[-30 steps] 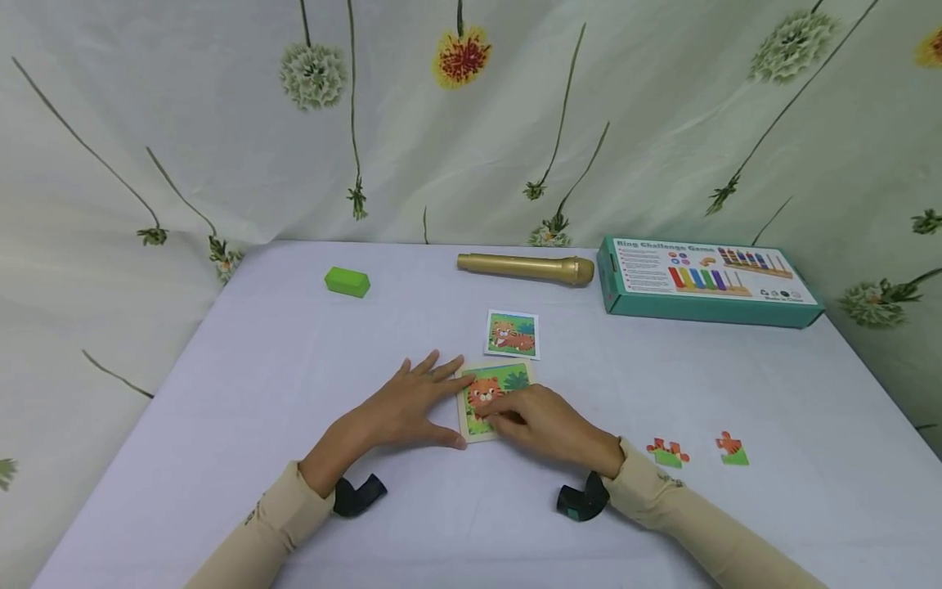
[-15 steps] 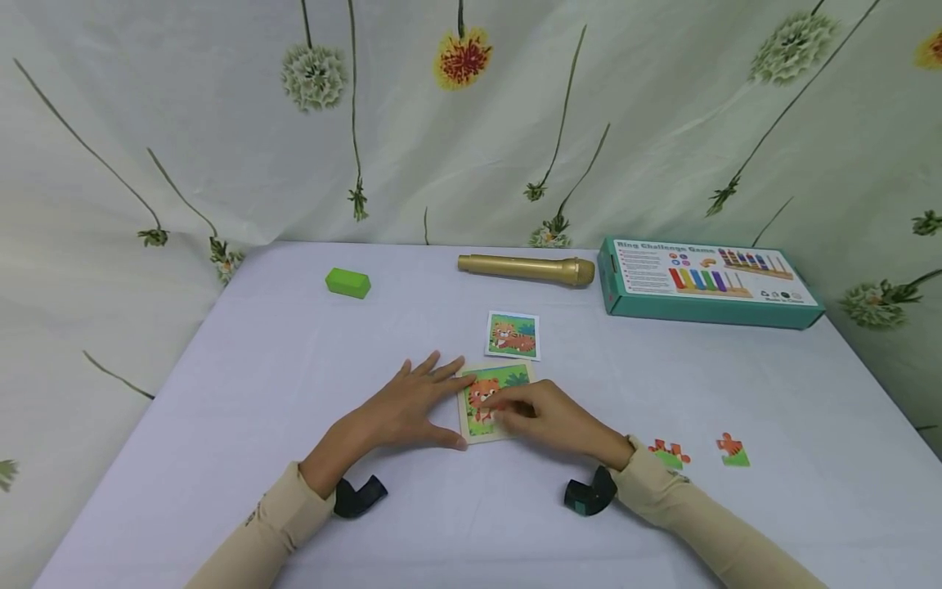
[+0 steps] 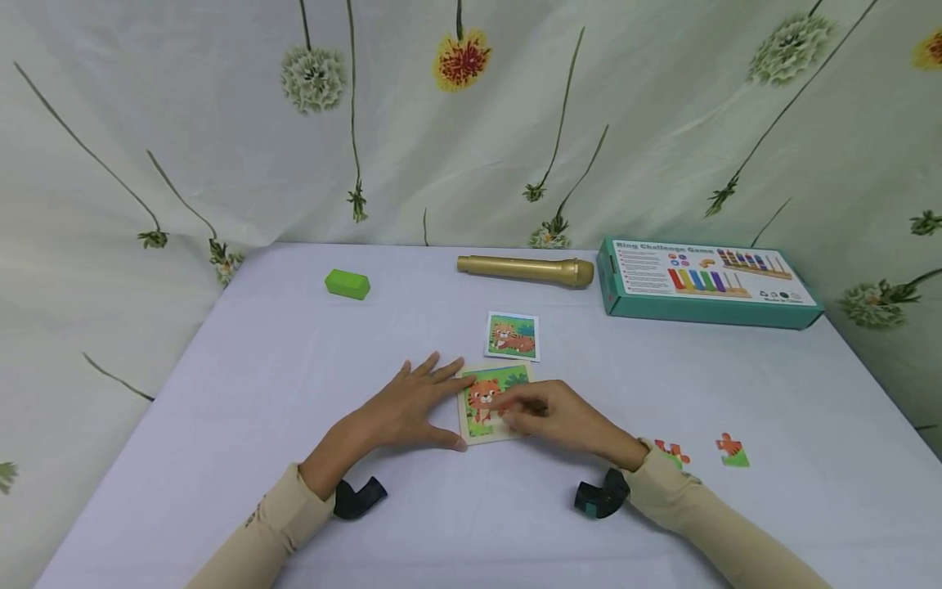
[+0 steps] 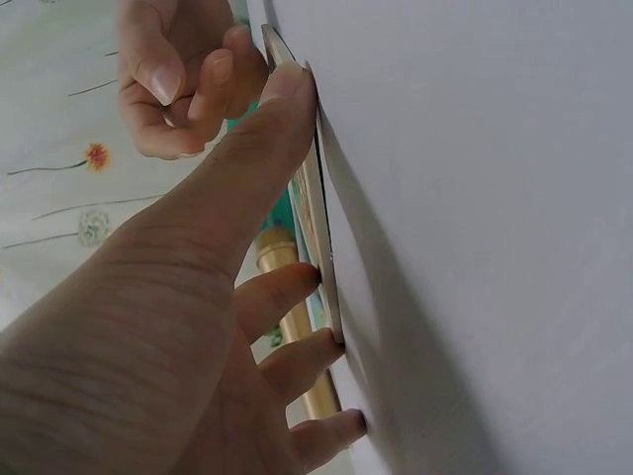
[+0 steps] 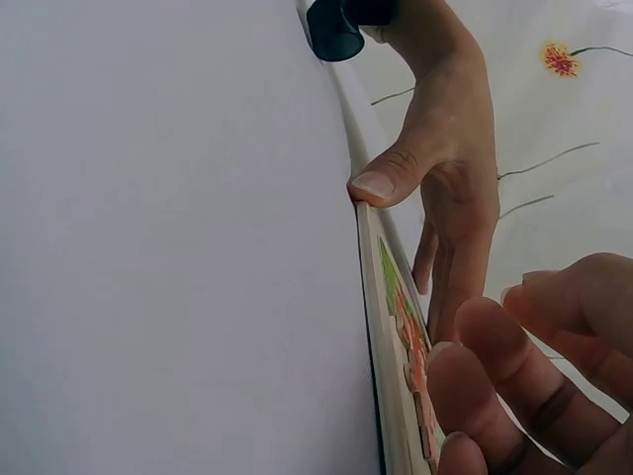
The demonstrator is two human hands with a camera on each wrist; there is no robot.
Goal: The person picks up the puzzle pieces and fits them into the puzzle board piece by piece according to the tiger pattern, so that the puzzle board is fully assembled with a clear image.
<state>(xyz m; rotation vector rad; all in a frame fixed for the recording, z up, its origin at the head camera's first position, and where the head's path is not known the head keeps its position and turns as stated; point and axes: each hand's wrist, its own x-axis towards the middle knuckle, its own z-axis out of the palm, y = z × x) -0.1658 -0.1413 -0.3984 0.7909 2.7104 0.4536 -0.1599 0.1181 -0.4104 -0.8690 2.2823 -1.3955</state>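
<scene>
A small wooden jigsaw board with a tiger picture lies on the table, a bare patch at its lower right. My left hand is spread flat beside it, thumb and index finger touching its left edge; in the left wrist view, the thumb presses the rim. Over the board's right part hovers my right hand, fingers loosely bent. In the right wrist view its fingers stand apart with nothing between them. Behind the board lies a tiger picture card.
Two loose jigsaw pieces lie at the right: one in full view, another partly behind the right sleeve. Farther back are a green block, a gold microphone and a teal game box. A floral cloth hangs behind.
My right hand has drawn back slightly to the right and lifted off the picture, uncovering more of the tiger and the bare patch. The left hand has stayed in place.
</scene>
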